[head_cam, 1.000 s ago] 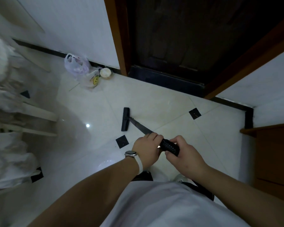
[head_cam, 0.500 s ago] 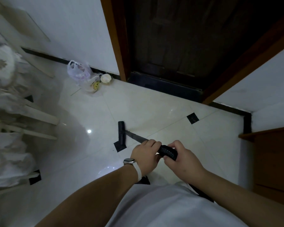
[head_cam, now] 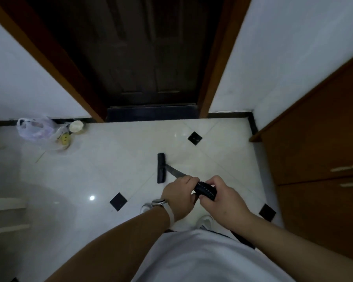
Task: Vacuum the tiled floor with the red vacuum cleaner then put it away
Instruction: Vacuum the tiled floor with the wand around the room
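Observation:
The vacuum's black floor nozzle [head_cam: 161,168] lies flat on the white tiled floor [head_cam: 114,163], in front of my feet. Its thin wand [head_cam: 174,172] slants up to my hands. My left hand [head_cam: 179,195], a watch on its wrist, wraps around the wand's upper end. Just behind it, my right hand [head_cam: 219,199] grips the black ribbed hose [head_cam: 205,190]. The hose runs back under my right arm. The red body of the vacuum is out of view.
A dark wooden door [head_cam: 151,58] in an orange-brown frame stands straight ahead. Plastic bags [head_cam: 36,131] and a small cup [head_cam: 76,126] sit by the left wall. A brown cabinet [head_cam: 318,159] lines the right side. Pale furniture legs [head_cam: 6,206] at far left.
The view has swung to the right and now faces the door squarely. The nozzle sits farther right on the tiles, closer to the door. Both hands keep their grip.

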Demonstrator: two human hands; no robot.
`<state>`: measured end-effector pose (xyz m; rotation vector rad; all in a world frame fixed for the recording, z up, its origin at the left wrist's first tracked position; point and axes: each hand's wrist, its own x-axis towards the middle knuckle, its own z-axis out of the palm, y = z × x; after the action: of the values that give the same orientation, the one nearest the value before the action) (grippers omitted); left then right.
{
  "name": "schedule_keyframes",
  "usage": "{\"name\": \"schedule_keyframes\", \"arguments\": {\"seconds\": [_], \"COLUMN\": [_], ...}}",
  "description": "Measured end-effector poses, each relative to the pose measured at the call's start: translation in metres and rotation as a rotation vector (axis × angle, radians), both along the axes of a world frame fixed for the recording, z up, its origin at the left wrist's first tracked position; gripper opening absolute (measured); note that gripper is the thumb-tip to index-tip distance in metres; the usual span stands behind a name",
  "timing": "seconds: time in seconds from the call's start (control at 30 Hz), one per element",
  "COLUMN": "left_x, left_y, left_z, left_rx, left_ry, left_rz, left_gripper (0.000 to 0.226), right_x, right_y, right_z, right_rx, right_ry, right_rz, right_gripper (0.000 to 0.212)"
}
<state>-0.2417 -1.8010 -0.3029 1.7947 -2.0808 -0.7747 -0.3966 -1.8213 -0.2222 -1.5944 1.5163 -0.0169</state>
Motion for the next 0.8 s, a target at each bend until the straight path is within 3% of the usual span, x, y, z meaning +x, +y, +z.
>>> {"name": "schedule_keyframes", "arguments": {"seconds": [0.23, 0.5, 0.8], "left_x": [-0.097, -0.201, -0.281], "left_y": [-0.03, -0.043, -0.057], "left_z": [0.008, 0.017, 0.033], "left_rx": [0.076, 0.026, 0.134], "left_ry": [-0.006, -0.006, -0.091], "left_rz": [-0.25, -0.574, -0.838], "left_gripper": [0.025, 0.027, 0.034], "right_x": [-0.096, -0.189, -0.238], "right_y": [0.012, 0.042, 0.07], "right_z": [0.002, 0.006, 0.007], "right_rx": [0.037, 0.021, 0.034], "right_ry": [-0.004, -0.051, -0.109], "right_rz": [-0.213, -0.551, -0.887], "right_gripper": [0.022, 0.021, 0.025]}}
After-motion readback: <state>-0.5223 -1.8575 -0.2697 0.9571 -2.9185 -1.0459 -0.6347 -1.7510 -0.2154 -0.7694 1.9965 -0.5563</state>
